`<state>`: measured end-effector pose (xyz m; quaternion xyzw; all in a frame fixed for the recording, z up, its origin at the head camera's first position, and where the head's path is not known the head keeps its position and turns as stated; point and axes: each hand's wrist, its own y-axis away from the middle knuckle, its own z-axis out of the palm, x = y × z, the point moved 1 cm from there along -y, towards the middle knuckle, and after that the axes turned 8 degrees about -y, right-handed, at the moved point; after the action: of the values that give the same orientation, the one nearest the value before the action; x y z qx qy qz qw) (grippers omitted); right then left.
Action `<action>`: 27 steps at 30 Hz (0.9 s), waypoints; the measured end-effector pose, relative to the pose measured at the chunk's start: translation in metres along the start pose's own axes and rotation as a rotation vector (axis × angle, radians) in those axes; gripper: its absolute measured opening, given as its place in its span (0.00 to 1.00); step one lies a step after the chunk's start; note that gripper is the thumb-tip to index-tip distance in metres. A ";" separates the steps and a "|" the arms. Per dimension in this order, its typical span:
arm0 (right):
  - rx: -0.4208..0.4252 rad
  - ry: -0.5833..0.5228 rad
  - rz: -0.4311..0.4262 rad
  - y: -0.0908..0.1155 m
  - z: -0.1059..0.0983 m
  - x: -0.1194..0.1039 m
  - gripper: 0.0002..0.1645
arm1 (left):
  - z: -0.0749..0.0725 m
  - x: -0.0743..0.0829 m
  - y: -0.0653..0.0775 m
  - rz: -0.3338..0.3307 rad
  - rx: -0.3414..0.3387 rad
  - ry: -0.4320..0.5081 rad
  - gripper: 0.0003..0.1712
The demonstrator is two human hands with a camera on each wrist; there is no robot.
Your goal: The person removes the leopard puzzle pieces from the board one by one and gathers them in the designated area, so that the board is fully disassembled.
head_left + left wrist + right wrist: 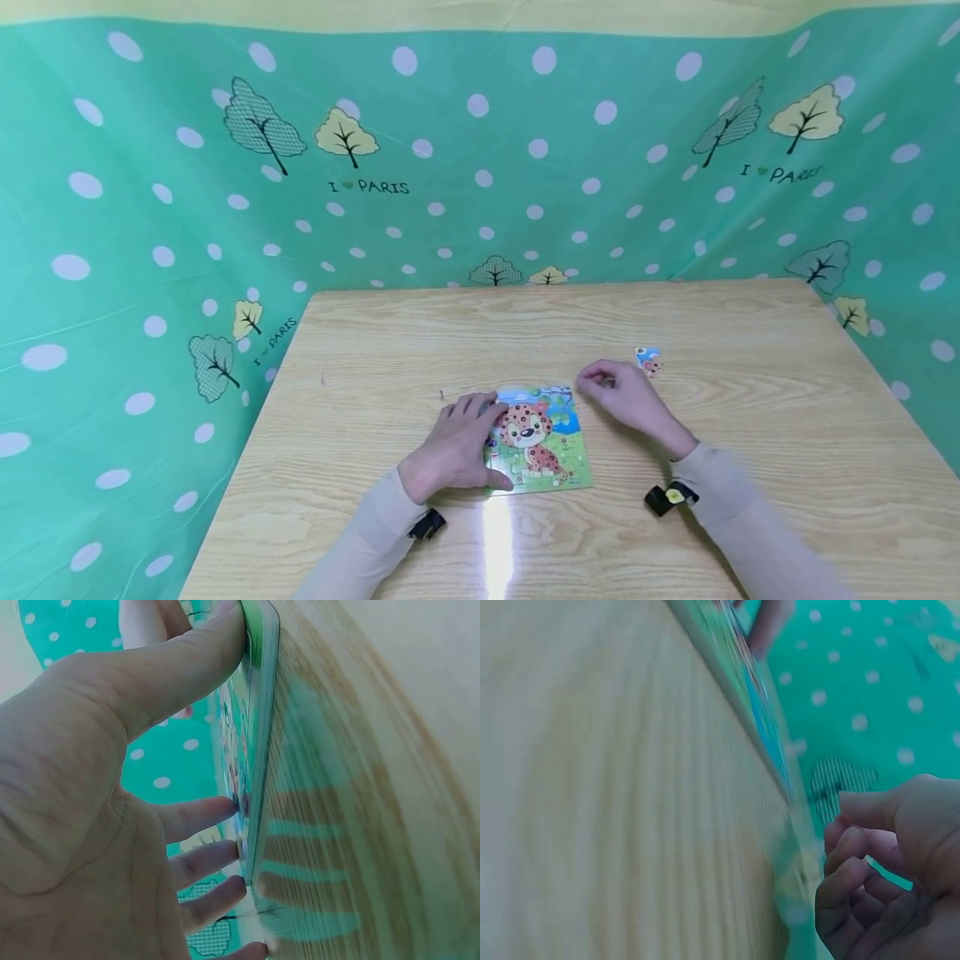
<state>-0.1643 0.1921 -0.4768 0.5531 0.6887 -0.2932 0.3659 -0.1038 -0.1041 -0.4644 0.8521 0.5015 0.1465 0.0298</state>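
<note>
A jigsaw puzzle [531, 442] with a spotted cartoon leopard cub lies flat on the wooden table. My left hand [459, 442] spans its left side: the thumb rests at the near edge, the fingers by the far left corner. In the left wrist view, the spread, fairly straight fingers [206, 859] touch along the board's rim. Just off the puzzle's far right corner hovers my right hand [622, 396], its fingers curled and thumb tip against the index finger. No object shows between them. Beyond that hand lie loose puzzle pieces [648, 361], partly overlapped by it.
The light wooden table [360, 350] extends around the puzzle on all sides. A tiny dark scrap [442, 394] lies left of the puzzle's far corner. A green dotted cloth [480, 150] hangs behind the table and along its sides.
</note>
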 end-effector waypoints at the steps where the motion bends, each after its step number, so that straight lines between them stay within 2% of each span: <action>1: -0.020 -0.002 -0.014 0.000 0.005 -0.003 0.11 | 0.000 0.000 0.000 -0.001 0.000 0.001 0.67; 8: -0.150 -0.010 -0.090 0.002 0.034 -0.021 0.10 | 0.000 0.000 0.000 -0.004 0.000 0.002 0.67; 14: -0.193 0.041 -0.128 0.000 0.049 -0.028 0.16 | 0.000 0.001 -0.001 -0.004 0.002 -0.001 0.67; 22: -0.214 0.165 -0.153 0.001 0.055 -0.037 0.22 | 0.001 0.000 -0.001 0.002 -0.001 -0.006 0.68; 27: -0.254 0.215 -0.110 0.001 0.055 -0.046 0.31 | 0.000 -0.001 -0.001 0.001 0.000 -0.007 0.68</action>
<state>-0.1475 0.1226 -0.4700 0.4921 0.7845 -0.1624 0.3406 -0.1050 -0.1045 -0.4653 0.8530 0.5008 0.1435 0.0318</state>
